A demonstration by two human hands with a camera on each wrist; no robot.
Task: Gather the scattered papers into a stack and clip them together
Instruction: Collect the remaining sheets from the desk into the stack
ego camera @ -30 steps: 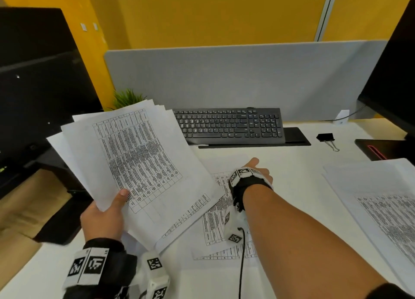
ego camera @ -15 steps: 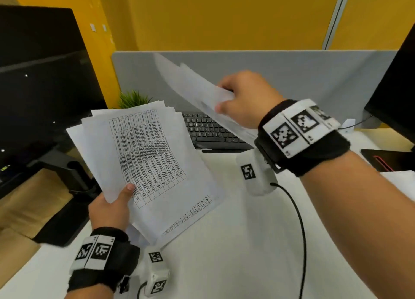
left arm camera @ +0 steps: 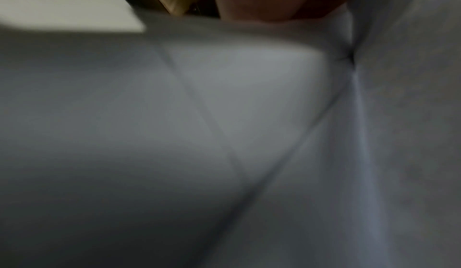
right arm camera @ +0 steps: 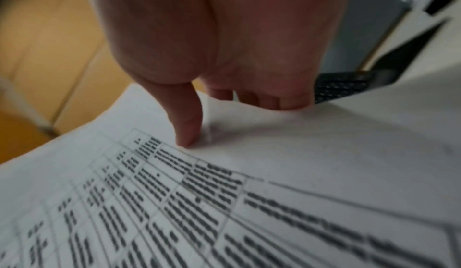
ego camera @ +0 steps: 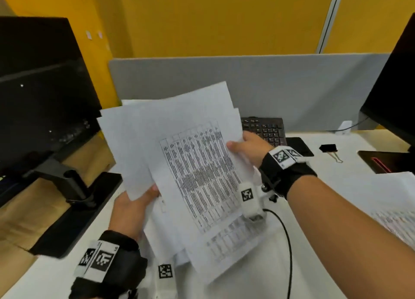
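Observation:
A loose fan of white printed sheets point(ego camera: 197, 170) hangs above the desk in the head view. My left hand point(ego camera: 132, 205) grips the fan's lower left edge from below, thumb on top. My right hand point(ego camera: 248, 147) pinches the right edge of the top sheet, laid over the fan. In the right wrist view my thumb point(right arm camera: 186, 122) presses the printed sheet point(right arm camera: 224, 203) with the other fingers under its edge. The left wrist view shows only blurred paper point(left arm camera: 224, 134). A black binder clip point(ego camera: 329, 148) lies on the desk at the far right. More printed papers point(ego camera: 390, 200) lie at the right edge.
A black keyboard point(ego camera: 265, 129) sits behind the papers before a grey divider point(ego camera: 269, 80). Dark monitors stand at left point(ego camera: 40, 85) and right point(ego camera: 395, 92). A black monitor base point(ego camera: 74, 211) overhangs the desk's left edge. A cable point(ego camera: 287, 242) trails from my right wrist.
My right hand lifted a sheet off the desk, carried it up and left, and now lays it onto the fan held by my left hand. The left hand has stayed about where it was.

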